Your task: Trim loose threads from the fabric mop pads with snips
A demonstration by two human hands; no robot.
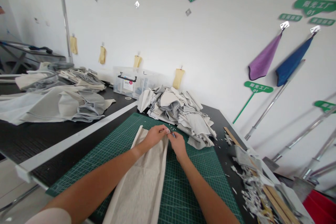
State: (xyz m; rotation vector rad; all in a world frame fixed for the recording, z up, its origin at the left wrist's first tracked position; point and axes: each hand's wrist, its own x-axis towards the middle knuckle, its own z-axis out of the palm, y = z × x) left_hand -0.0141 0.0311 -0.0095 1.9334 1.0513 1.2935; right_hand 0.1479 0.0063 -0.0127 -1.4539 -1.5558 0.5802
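A long beige-grey cloth strip (143, 178) with folded side edges runs across the green cutting mat (199, 175) towards me. My left hand (156, 135) pinches the far right corner of this cloth, fingers closed. Just to its right, my right hand (178, 145) is closed around small scissors (172, 134), of which only a bluish part shows between the fingers. The scissors are at the cloth's corner, close to my left fingertips. Whether the blades are apart is too small to tell. Tiny white scraps lie on the mat just beyond my hands.
Behind the mat rises a heap of grey and beige cloth pieces (178, 106), beside a clear plastic box (133, 82). More cloth (57, 103) is piled at left, past a white strip (78, 138) on the black table. Cut scraps (249, 189) and wooden slats (278, 203) line the right edge.
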